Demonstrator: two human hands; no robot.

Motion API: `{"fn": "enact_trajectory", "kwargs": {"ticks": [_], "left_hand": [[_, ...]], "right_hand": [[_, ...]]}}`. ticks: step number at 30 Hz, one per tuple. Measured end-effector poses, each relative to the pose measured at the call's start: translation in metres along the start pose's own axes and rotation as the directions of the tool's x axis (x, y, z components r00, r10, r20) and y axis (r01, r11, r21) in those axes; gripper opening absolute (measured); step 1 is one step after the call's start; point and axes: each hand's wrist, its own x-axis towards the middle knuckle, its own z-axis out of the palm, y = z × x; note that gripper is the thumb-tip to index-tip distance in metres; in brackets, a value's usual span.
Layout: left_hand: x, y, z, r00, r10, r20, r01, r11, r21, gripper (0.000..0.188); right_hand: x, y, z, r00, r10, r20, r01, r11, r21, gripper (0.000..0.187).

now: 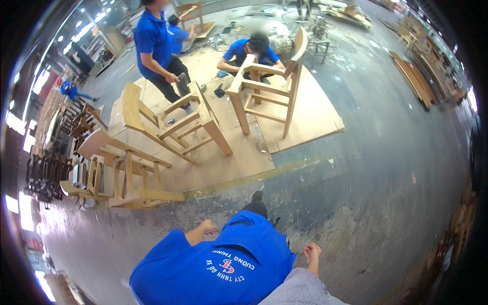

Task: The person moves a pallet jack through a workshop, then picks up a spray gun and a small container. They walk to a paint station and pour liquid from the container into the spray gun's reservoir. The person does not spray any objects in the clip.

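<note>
My left hand (207, 226) hangs beside my blue shirt (203, 259), its fingers loosely bent and apart, with nothing seen in it. On the other side, my right hand (312, 251) is held out from my body with its fingers curled in, and no object shows in it. Grey cloth (301, 288) covers the right arm. Neither hand touches anything. Below the shirt a dark shoe (257, 196) steps on the grey floor. Nearest ahead on the left is a pale wooden chair frame (147, 194), tipped over.
Two more seatless chair frames, one left of centre (213, 129) and one upright (260, 90), are on cardboard sheets (244, 152). A standing co-worker (151, 43) and a crouching one (238, 51) are beside them. Boards (413, 76) lie at the right. Stacked chair parts (48, 173) line the left.
</note>
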Motion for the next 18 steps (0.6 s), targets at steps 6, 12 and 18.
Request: {"fn": "enact_trajectory", "kwargs": {"ticks": [6,12,18], "left_hand": [[0.038,0.209,0.025,0.907,0.403,0.121,-0.412,0.794,0.446,0.050],[0.066,0.321,-0.044,0.975,0.166,0.148,-0.114,0.944,-0.310,0.017],[0.159,0.460,-0.089,0.891,0.445,0.083,-0.440,0.806,0.397,0.009]], "right_hand": [[0.076,-0.123,0.038,0.996,-0.087,0.003,0.087,0.996,-0.025,0.025],[0.092,-0.205,0.127,0.990,-0.067,0.127,0.085,0.986,-0.143,0.025],[0.115,-0.288,0.181,0.978,-0.056,0.200,0.100,0.970,-0.220,0.028]]}}
